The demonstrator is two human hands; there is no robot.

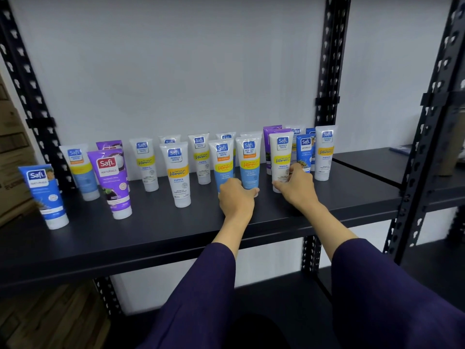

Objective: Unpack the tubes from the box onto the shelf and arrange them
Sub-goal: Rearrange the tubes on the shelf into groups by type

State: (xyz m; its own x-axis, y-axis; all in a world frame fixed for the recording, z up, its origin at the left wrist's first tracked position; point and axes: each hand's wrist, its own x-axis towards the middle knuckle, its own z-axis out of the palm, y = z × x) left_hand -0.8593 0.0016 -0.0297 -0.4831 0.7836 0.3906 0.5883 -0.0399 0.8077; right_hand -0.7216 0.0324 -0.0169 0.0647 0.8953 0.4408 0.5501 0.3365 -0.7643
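Several tubes stand cap-down on the black shelf (156,230), in two loose rows. My left hand (235,197) grips the base of a white and blue oil-control tube (249,159), beside a matching tube (222,159). My right hand (294,185) is closed around the lower part of a white and yellow Vitamin C tube (281,153). Further left stand another white Vitamin C tube (177,172), a purple tube (110,180) and a blue tube (42,192) near the front edge. No box is in view.
Black slotted uprights (327,71) frame the shelf against a white wall. A second shelf section (372,162) continues to the right. Cardboard cartons (10,147) stack at the far left. A lower shelf (276,298) lies beneath my purple sleeves.
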